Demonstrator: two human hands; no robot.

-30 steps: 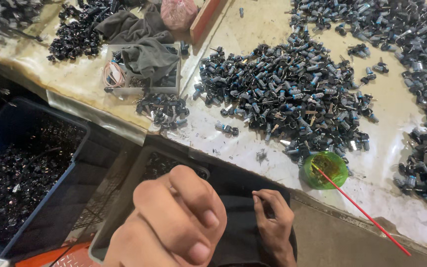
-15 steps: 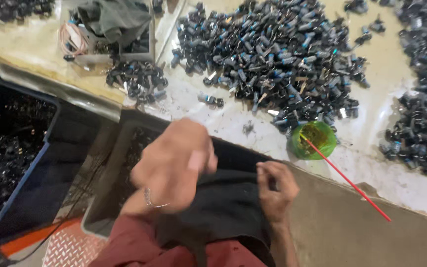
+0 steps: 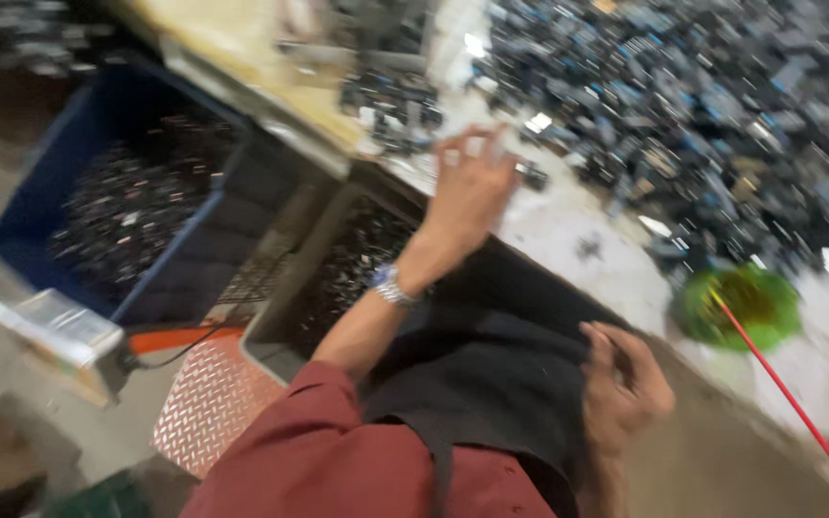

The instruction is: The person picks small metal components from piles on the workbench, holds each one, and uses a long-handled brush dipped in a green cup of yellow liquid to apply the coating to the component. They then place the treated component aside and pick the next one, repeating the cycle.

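The picture is motion-blurred. My left hand (image 3: 470, 187), a bracelet on its wrist, reaches out to the edge of the pale worktable (image 3: 568, 225). Its fingers are spread just beside a small clump of black parts (image 3: 390, 101) and one loose dark part (image 3: 532, 174). Nothing shows in that hand. Lower right, my right hand (image 3: 626, 384) is curled around the edge of the black apron (image 3: 491, 384) spread over my lap. My sleeve is dark red.
A large heap of black and blue parts (image 3: 712, 115) covers the table's right side. A green round lid (image 3: 743, 305) holds a red stick (image 3: 798, 408). Below the table stand a blue crate (image 3: 26, 216) and a grey bin (image 3: 285, 307), both holding dark parts. A tread plate (image 3: 208, 408) lies on the floor.
My left hand has gone from close before the camera out to the table edge, fingers now spread. The view has swung left and blurred. My right hand still holds the apron.
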